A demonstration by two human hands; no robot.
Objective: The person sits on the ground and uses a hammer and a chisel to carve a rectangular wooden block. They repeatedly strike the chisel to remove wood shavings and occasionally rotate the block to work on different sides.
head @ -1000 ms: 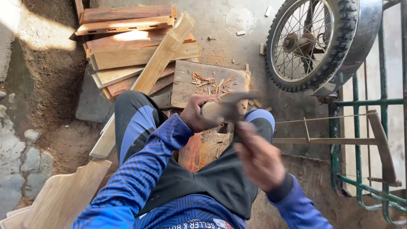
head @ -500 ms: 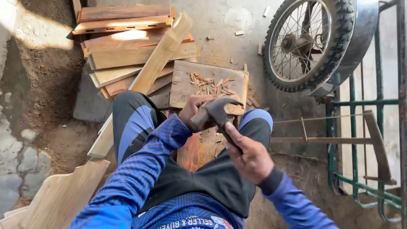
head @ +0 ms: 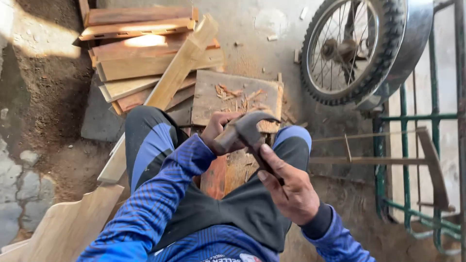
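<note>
Dusty yard floor (head: 58, 97), right hand (head: 289, 189) grip clamped on hammer (head: 247, 131), left hand (head: 218, 131) gripping unseen piece.

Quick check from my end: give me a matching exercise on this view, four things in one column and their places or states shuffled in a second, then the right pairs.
Things:
1. hammer
2. wheel
3. flat board
4. stack of planks

Places or states:
A. on the ground at upper left, partly sunlit
B. gripped by its handle in the right hand, head against the left hand
C. beyond the knees, strewn with wood chips
D. upper right, next to the green metal frame

Pairs: 1-B, 2-D, 3-C, 4-A
</note>
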